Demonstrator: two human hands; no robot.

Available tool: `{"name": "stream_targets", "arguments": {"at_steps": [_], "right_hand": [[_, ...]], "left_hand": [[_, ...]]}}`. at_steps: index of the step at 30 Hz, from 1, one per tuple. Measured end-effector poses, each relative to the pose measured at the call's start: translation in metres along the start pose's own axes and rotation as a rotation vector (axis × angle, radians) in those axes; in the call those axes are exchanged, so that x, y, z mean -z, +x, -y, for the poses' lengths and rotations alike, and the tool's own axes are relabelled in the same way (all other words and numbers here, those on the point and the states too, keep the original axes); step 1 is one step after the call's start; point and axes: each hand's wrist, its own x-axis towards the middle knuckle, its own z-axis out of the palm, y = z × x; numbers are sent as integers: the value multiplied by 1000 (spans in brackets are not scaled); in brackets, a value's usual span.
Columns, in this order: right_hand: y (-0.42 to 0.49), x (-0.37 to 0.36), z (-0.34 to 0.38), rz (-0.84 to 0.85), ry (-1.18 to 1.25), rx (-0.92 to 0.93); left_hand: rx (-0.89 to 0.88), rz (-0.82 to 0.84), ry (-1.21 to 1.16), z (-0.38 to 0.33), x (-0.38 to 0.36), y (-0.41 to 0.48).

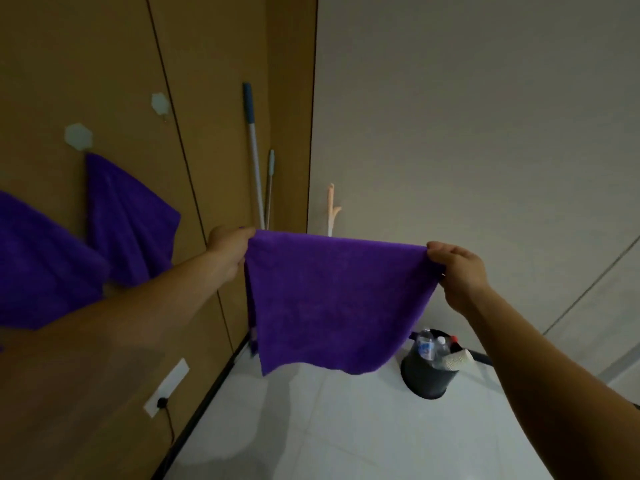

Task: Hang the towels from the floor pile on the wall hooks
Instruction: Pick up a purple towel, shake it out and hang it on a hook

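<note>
- Towels are the matter in hand: we hold one purple towel (325, 299) stretched in mid-air in front of the room corner, its lower edge hanging free above the floor; the floor pile itself is not in view.
- Wood-panelled wall (104, 57) on our left carries two hung purple towels, a large one at the frame edge (38, 265) and a second (131, 220) below a pale hexagonal hook (78, 136); a further hook (160, 103) stands bare to its right.
- Plain pale wall (467, 116) meets the panels at the corner; the tiled floor (329, 427) is light and glossy.
- Dark bucket (427, 375) of bottles and a brush sits near the corner; two long handles (254, 150) lean in the corner itself.
- Left hand (230, 247) and right hand (457, 271) are well apart, each pinched on a top corner of the held towel.
- Risk, in our judgement: the bare hook is small, so a flat edge laid across it may slide off; a corner or gathered fold would seat better.
- Further risk: swinging left could brush the second hung towel loose, or knock the leaning handles.
</note>
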Motion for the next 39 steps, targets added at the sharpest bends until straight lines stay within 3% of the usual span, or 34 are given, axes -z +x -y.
{"name": "stream_targets", "arguments": {"at_steps": [6, 10, 15, 19, 22, 27, 36, 39], "right_hand": [[85, -41, 4, 243, -139, 45], [138, -68, 23, 443, -364, 121], [184, -100, 42, 505, -483, 233], [203, -128, 55, 577, -344, 273], [215, -148, 61, 574, -174, 189], [231, -184, 45, 571, -155, 135], [245, -249, 38, 700, -3, -104], [249, -274, 39, 722, -26, -72]], "left_hand": [[-113, -197, 58, -19, -11, 36], [-58, -208, 33, -47, -21, 52], [-11, -137, 143, -70, -28, 51], [12, -13, 169, -81, -26, 53], [-35, -198, 53, -88, -25, 61], [-101, -442, -45, -87, -10, 83], [-24, -409, 11, -81, 32, 134], [-1, -390, 43, -85, 47, 145]]}}
